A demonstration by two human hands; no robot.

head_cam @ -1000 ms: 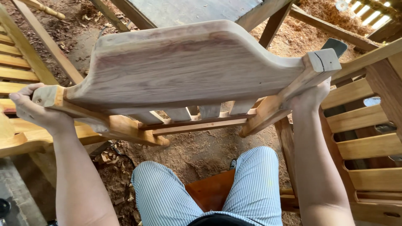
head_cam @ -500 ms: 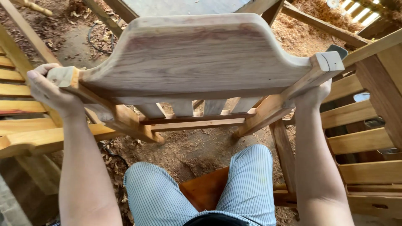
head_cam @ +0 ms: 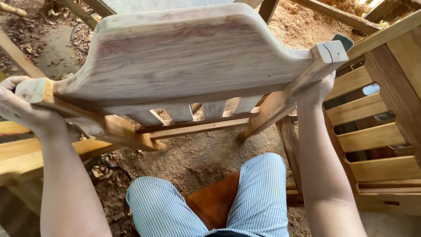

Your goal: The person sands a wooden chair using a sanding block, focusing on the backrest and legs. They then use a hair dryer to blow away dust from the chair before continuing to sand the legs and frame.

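An unfinished wooden chair (head_cam: 184,61) is tipped toward me, its broad curved top rail filling the upper middle of the view. My left hand (head_cam: 19,109) is wrapped around the end of the chair's left post. On the right, my right hand (head_cam: 318,90) grips the right post just below its sawn top end. Short back slats (head_cam: 180,113) and a cross rail (head_cam: 197,127) show under the top rail. My knees in striped shorts (head_cam: 258,193) are below the chair.
Another slatted wooden chair frame (head_cam: 377,131) stands close on the right. Pale wooden slats (head_cam: 17,153) lie at the left. I sit on a brown wooden stool (head_cam: 215,202). The dirt floor (head_cam: 193,162) is covered in sawdust and shavings, with timber pieces at the back.
The chair has been lifted and tilted closer to me, so its top rail fills more of the view. Both hands kept their hold on the posts.
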